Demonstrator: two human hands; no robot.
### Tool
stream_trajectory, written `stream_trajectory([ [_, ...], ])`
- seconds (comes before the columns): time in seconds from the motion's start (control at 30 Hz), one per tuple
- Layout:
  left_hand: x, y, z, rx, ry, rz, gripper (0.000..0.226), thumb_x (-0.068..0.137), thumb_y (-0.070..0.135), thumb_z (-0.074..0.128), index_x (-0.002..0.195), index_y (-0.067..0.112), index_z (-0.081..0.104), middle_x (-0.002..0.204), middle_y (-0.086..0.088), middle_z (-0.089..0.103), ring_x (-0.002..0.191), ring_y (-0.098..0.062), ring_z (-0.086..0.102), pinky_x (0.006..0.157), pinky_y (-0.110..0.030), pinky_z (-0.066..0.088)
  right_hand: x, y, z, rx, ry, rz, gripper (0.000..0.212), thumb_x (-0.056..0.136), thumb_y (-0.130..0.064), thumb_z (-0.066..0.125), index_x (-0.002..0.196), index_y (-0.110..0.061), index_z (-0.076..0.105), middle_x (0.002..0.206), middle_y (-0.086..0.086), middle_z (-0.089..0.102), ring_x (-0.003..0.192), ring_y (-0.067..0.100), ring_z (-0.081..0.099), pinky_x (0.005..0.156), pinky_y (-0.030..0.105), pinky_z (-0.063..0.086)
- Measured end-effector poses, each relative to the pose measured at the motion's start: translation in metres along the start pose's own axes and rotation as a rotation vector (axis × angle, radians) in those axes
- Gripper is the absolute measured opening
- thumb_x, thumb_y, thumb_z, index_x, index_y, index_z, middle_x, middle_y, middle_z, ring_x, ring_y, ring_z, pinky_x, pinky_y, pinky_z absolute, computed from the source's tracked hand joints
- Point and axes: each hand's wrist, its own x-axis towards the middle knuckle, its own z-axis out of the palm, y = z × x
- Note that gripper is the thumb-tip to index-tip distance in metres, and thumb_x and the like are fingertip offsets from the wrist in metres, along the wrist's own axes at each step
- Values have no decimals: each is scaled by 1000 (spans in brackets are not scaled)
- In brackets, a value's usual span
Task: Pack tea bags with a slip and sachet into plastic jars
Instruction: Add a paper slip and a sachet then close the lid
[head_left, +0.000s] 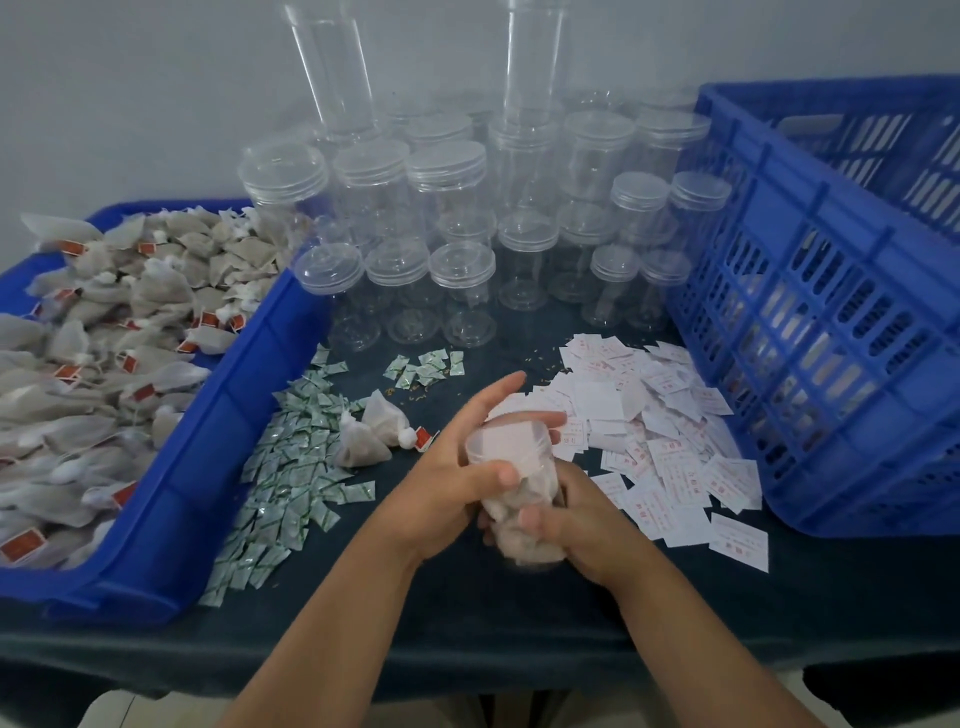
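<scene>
Gripping the jar low, my right hand is curling round it while my left hand is clasping its top; stuffed with tea bags, it is tilting over the table between sachets and slips.

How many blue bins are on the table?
2: a tray of tea bags at the left, a slotted crate at the right. None appears hidden.

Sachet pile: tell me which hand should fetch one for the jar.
Left, probably. The sachet pile lies beside the left hand, while the right hand grips the jar low and could steady it alone.
</scene>
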Motion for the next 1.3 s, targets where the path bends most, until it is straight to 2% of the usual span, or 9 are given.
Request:
stream_trajectory([
  [0.13, -2, -4, 2, 153, 303, 35, 75, 67, 38, 87, 136, 48, 61, 124, -5, 72, 115, -25, 68, 96, -41, 57, 4, 4, 17, -286, 303, -105, 49, 77, -39, 87, 122, -34, 70, 111, -8, 79, 101, 13, 76, 84, 41, 63],
  [0.23, -3, -1, 6, 458, 411, 54, 72, 61, 52, 87, 128, 56, 62, 122, 7, 72, 113, -14, 69, 97, -45, 60, 3, 7, 18, -335, 252, -200, 47, 80, -32, 89, 123, -34, 71, 114, -5, 79, 105, 16, 77, 84, 31, 62],
  [0.43, -3, 1, 7, 52, -109, -18, 85, 75, 24, 72, 156, 22, 45, 133, -21, 67, 103, -44, 64, 81, -76, 41, -4, -4, 1, 127, -229, 40, 72, 81, -54, 87, 129, -6, 61, 99, 10, 74, 89, 29, 73, 79, 39, 62],
  [0.53, 5, 4, 5, 111, 63, 38, 87, 74, 28, 72, 156, 21, 43, 141, -14, 64, 131, -39, 59, 101, -62, 49, -1, -1, 4, 115, -94, 22, 65, 81, -48, 87, 124, -7, 61, 98, 2, 73, 88, 19, 70, 81, 37, 57],
  [0.67, 6, 6, 4, 192, 254, 85, 77, 76, 38, 82, 146, 36, 50, 129, 1, 73, 125, -27, 67, 97, -38, 57, 7, 3, 13, -85, 246, -85, 40, 82, -29, 84, 118, -35, 70, 105, -7, 77, 96, 15, 72, 79, 29, 59],
  [0.77, 6, 4, 11, 419, 241, 74, 77, 68, 46, 88, 136, 50, 54, 117, 6, 77, 112, -15, 71, 95, -38, 56, 4, 7, 13, -147, 121, -162, 46, 87, -13, 83, 130, -22, 68, 118, 5, 77, 111, 24, 74, 91, 43, 62],
  [0.97, 4, 19, 7, 291, 45, 34, 72, 75, 36, 80, 143, 33, 57, 123, -7, 75, 112, -21, 70, 97, -43, 54, 2, 2, 2, 1, -36, -16, 51, 80, -24, 79, 118, 5, 62, 95, 9, 70, 89, 27, 66, 83, 43, 52],
  [1.1, 5, 9, 14, 440, 232, 62, 77, 67, 50, 86, 137, 53, 53, 117, 9, 77, 120, -15, 68, 107, -52, 52, 4, 9, 9, -119, 125, -59, 35, 87, -15, 79, 121, -12, 69, 99, 1, 77, 92, 19, 74, 79, 36, 58],
  [1.3, 1, 6, 13, 338, 99, 90, 74, 71, 36, 85, 141, 43, 60, 114, -6, 77, 117, -24, 70, 100, -42, 56, -1, 1, 1, -139, 0, -27, 28, 81, -20, 82, 107, -19, 70, 85, -1, 71, 80, 17, 68, 71, 34, 54],
])
